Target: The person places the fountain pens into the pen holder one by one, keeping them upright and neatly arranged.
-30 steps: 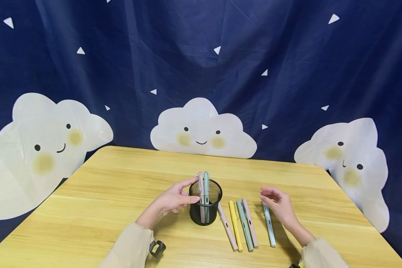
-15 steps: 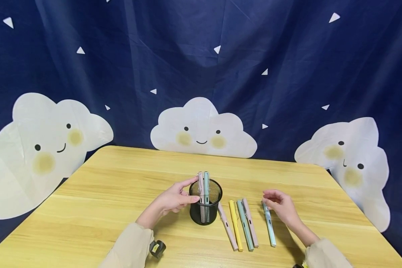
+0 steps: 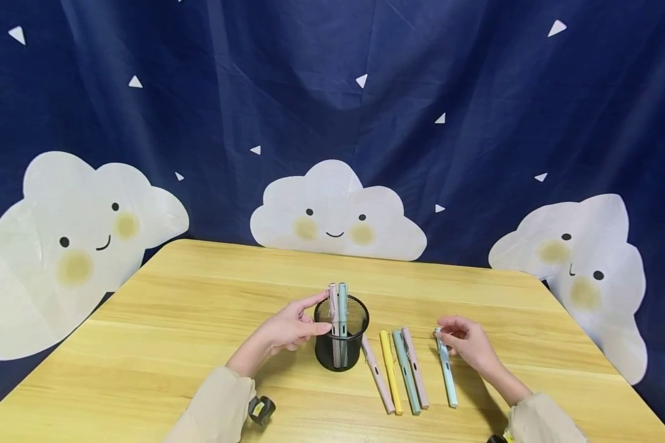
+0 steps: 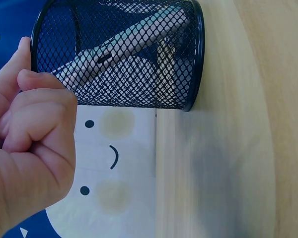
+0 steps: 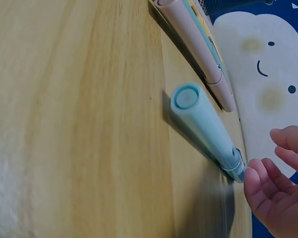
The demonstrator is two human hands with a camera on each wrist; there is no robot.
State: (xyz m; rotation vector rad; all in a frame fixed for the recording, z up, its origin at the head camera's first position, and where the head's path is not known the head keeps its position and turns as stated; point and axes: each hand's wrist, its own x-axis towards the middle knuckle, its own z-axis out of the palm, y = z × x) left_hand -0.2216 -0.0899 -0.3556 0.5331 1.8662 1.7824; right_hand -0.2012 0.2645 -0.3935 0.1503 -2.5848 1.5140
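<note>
My left hand holds the black mesh pen holder at its rim, thumb in front and index finger farther back; its other fingers curl in the left wrist view. Inside stand a pink pen and a green pen. On the table, a light blue pen lies apart from the others. My right hand is at its far, capped end. In the right wrist view the thumb stands away from the loosely bent fingers, which are close to the cap; whether they touch it I cannot tell.
Between holder and light blue pen lie a pink pen, a yellow pen, a green pen and another pink pen. The wooden table ends at a dark blue curtain with cloud prints.
The right hand has shifted slightly to the right and lower around the light blue pen's cap. The left hand and pen holder stay in place.
</note>
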